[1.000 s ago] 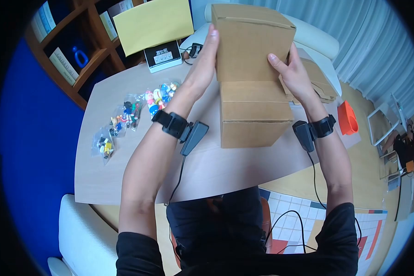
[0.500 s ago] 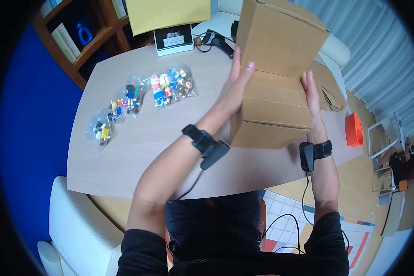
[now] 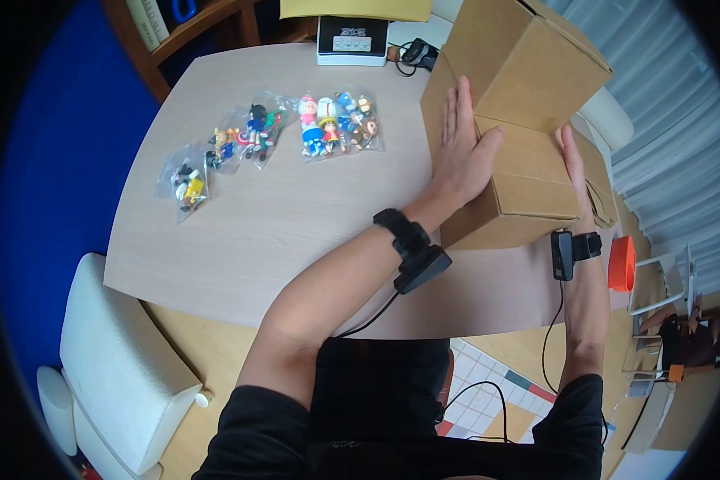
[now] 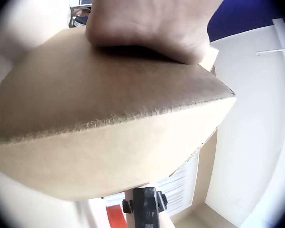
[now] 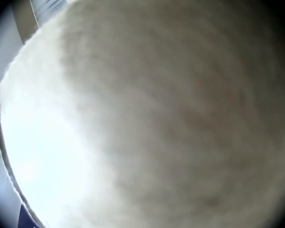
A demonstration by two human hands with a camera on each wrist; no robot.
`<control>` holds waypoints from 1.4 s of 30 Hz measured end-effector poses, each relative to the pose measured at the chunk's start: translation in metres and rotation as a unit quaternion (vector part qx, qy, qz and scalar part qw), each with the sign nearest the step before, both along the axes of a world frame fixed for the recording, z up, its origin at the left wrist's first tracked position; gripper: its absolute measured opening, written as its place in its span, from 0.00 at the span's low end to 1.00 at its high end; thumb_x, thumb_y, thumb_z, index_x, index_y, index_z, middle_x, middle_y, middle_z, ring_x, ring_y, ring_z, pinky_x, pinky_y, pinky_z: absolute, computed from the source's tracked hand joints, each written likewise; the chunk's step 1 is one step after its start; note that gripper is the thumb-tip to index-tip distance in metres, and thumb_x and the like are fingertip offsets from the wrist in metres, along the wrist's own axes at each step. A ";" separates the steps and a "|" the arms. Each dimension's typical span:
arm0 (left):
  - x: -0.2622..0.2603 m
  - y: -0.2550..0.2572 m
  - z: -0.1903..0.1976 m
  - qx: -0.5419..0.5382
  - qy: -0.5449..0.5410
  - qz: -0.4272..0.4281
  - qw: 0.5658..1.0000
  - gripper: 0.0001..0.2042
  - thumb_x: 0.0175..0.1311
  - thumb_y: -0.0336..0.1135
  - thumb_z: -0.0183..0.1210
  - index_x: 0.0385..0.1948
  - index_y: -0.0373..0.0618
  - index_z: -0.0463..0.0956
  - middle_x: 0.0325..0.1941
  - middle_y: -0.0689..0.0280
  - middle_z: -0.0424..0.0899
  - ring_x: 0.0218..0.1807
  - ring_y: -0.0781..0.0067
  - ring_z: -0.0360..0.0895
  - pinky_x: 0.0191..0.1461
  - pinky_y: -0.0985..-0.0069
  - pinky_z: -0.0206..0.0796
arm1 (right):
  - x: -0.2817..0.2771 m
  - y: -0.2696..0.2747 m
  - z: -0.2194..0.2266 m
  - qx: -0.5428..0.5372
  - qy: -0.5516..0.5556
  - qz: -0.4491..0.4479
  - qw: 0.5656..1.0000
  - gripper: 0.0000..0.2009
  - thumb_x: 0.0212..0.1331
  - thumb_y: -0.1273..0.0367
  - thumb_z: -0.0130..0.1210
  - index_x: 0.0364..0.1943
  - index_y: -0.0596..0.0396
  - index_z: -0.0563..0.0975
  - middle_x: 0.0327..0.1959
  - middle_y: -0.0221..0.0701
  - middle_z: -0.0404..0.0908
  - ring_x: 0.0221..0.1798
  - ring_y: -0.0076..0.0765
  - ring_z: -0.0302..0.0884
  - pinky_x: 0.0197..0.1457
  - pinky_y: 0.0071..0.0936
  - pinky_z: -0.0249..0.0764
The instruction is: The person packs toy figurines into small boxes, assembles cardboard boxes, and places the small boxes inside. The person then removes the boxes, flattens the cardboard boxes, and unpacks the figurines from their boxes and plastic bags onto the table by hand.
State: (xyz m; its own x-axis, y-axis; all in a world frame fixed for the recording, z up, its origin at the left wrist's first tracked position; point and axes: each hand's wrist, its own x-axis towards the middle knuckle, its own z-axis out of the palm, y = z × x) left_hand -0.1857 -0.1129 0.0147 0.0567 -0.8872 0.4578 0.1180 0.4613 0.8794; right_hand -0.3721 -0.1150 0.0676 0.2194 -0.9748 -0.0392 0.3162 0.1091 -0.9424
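Two brown cardboard boxes stand against each other at the table's right side, the rear one (image 3: 528, 68) rising above the front one (image 3: 532, 164). Flat against their left side lies the left hand (image 3: 466, 164), its fingers straight and its thumb over the front box's top. The right hand (image 3: 574, 168) touches the front box's right side with fingers extended, partly hidden by it. In the left wrist view, the heel of the left hand (image 4: 149, 28) rests on a cardboard face (image 4: 99, 85). A blurred pale surface (image 5: 133, 114) fills the right wrist view.
Clear bags of small figures (image 3: 340, 124) lie on the table (image 3: 296, 216), with more bags (image 3: 188, 188) to the left. A black-and-white device (image 3: 352, 42) stands at the back. Flat cardboard (image 3: 600, 180) and an orange container (image 3: 621, 264) are at the right.
The hands have moved from the rear box down to the sides near the front box. More of the boxes' left side shows. The whole head view has shifted.
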 end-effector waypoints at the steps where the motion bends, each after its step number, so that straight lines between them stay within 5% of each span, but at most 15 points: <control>1: 0.001 -0.002 -0.002 0.000 -0.008 0.002 1.000 0.42 0.68 0.49 0.49 0.73 0.38 0.34 0.77 0.42 0.36 0.79 0.48 0.30 0.78 0.61 0.27 | 0.002 0.002 0.003 0.003 -0.007 -0.003 1.000 0.30 0.68 0.48 0.46 0.65 0.56 0.65 0.63 0.34 0.71 0.62 0.33 0.70 0.64 0.29 0.66; 5: 0.029 0.012 0.009 0.038 -0.011 -0.034 0.999 0.40 0.69 0.50 0.48 0.73 0.37 0.36 0.77 0.42 0.39 0.79 0.50 0.33 0.78 0.63 0.30 | -0.040 -0.027 -0.019 0.007 0.029 -0.114 0.993 0.32 0.70 0.48 0.43 0.67 0.60 0.63 0.65 0.39 0.68 0.67 0.40 0.66 0.70 0.30 0.60; 7: 0.060 0.023 0.000 0.018 -0.084 -0.051 0.995 0.38 0.72 0.50 0.46 0.72 0.33 0.38 0.77 0.48 0.43 0.79 0.58 0.38 0.77 0.71 0.35 | -0.056 -0.025 -0.012 -0.057 0.011 -0.061 0.996 0.32 0.70 0.49 0.42 0.67 0.61 0.62 0.66 0.41 0.67 0.68 0.42 0.64 0.72 0.32 0.58; 10: 0.118 0.045 -0.009 0.095 -0.139 -0.021 0.985 0.28 0.72 0.48 0.49 0.67 0.40 0.61 0.68 0.55 0.66 0.71 0.65 0.61 0.71 0.72 0.52 | -0.047 0.015 0.022 -0.155 -0.045 -0.109 0.981 0.29 0.72 0.53 0.41 0.65 0.65 0.63 0.65 0.45 0.67 0.69 0.44 0.63 0.74 0.36 0.56; 13: 0.178 0.063 -0.012 0.122 -0.208 0.004 0.970 0.21 0.70 0.45 0.52 0.58 0.42 0.73 0.61 0.60 0.75 0.64 0.68 0.69 0.68 0.72 0.56 | -0.038 0.066 0.044 -0.451 0.123 -0.326 0.822 0.20 0.71 0.66 0.40 0.61 0.65 0.67 0.61 0.49 0.70 0.67 0.48 0.65 0.74 0.41 0.59; 14: 0.195 0.078 0.000 0.147 -0.246 0.034 0.957 0.20 0.69 0.45 0.54 0.55 0.42 0.75 0.60 0.60 0.76 0.63 0.67 0.70 0.68 0.72 0.57 | -0.032 0.092 0.047 -0.512 0.054 -0.331 0.791 0.21 0.68 0.66 0.41 0.61 0.65 0.67 0.60 0.49 0.71 0.66 0.50 0.66 0.72 0.45 0.60; 17: 0.246 0.102 0.003 0.096 -0.406 0.170 0.893 0.20 0.66 0.44 0.56 0.54 0.42 0.75 0.62 0.56 0.74 0.65 0.62 0.68 0.68 0.68 0.57 | 0.027 0.155 0.051 -0.691 0.109 -0.028 0.714 0.16 0.67 0.64 0.39 0.52 0.55 0.73 0.49 0.35 0.76 0.53 0.38 0.73 0.52 0.32 0.75; 19: 0.274 0.111 -0.004 0.064 -0.534 0.313 0.783 0.20 0.63 0.43 0.57 0.54 0.42 0.76 0.62 0.49 0.71 0.66 0.49 0.65 0.67 0.58 0.58 | 0.083 0.193 0.024 -0.679 0.083 -0.025 0.729 0.08 0.65 0.64 0.47 0.44 0.44 0.75 0.40 0.25 0.75 0.44 0.29 0.74 0.45 0.28 0.72; 20: 0.286 0.115 -0.006 0.063 -0.529 0.318 0.784 0.20 0.63 0.43 0.57 0.54 0.42 0.76 0.62 0.49 0.71 0.66 0.49 0.65 0.67 0.58 0.58 | 0.093 0.202 0.015 -0.668 0.059 -0.019 0.742 0.03 0.63 0.64 0.55 0.37 0.33 0.78 0.31 0.15 0.74 0.36 0.20 0.75 0.38 0.24 0.70; 22: 0.303 0.130 -0.012 0.137 -0.543 0.303 0.771 0.23 0.63 0.45 0.57 0.58 0.44 0.73 0.68 0.48 0.65 0.71 0.45 0.58 0.71 0.55 0.51 | 0.080 0.200 0.021 -0.658 -0.075 0.253 0.705 0.15 0.62 0.72 0.55 0.53 0.59 0.75 0.56 0.36 0.72 0.60 0.43 0.68 0.55 0.34 0.73; 25: 0.315 0.149 -0.020 0.177 -0.571 0.297 0.744 0.23 0.65 0.44 0.58 0.60 0.47 0.71 0.71 0.50 0.61 0.74 0.48 0.52 0.74 0.58 0.47 | 0.082 0.204 0.006 -0.649 -0.063 0.260 0.713 0.15 0.62 0.70 0.56 0.52 0.58 0.75 0.55 0.36 0.73 0.57 0.42 0.70 0.53 0.34 0.74; 31: 0.315 0.158 -0.012 0.202 -0.539 0.226 0.786 0.26 0.65 0.47 0.56 0.63 0.49 0.68 0.73 0.48 0.57 0.78 0.46 0.43 0.76 0.55 0.42 | 0.113 0.230 -0.023 -0.637 -0.003 0.242 0.732 0.13 0.61 0.67 0.57 0.49 0.54 0.78 0.50 0.33 0.77 0.50 0.38 0.75 0.47 0.33 0.76; 38: 0.273 0.209 0.012 0.152 -0.368 0.153 0.904 0.15 0.64 0.34 0.57 0.49 0.36 0.77 0.51 0.56 0.82 0.57 0.63 0.76 0.63 0.70 0.63 | 0.106 0.244 -0.060 -0.619 0.038 0.221 0.753 0.12 0.60 0.64 0.58 0.45 0.51 0.80 0.45 0.31 0.81 0.43 0.34 0.81 0.42 0.32 0.78; 40: 0.267 0.245 0.018 0.230 -0.236 0.021 0.944 0.10 0.64 0.33 0.58 0.42 0.37 0.80 0.38 0.65 0.84 0.44 0.74 0.80 0.51 0.75 0.71 | 0.078 0.241 -0.076 -0.481 0.085 0.251 0.836 0.13 0.61 0.65 0.58 0.48 0.53 0.80 0.49 0.34 0.81 0.47 0.39 0.81 0.45 0.37 0.78; 42: 0.263 0.272 0.026 0.326 -0.211 -0.147 0.910 0.10 0.64 0.33 0.61 0.42 0.39 0.81 0.38 0.63 0.86 0.42 0.74 0.82 0.49 0.76 0.73 | 0.047 0.242 -0.091 -0.439 0.161 0.268 0.842 0.12 0.61 0.66 0.58 0.47 0.53 0.80 0.48 0.35 0.82 0.46 0.39 0.81 0.45 0.36 0.78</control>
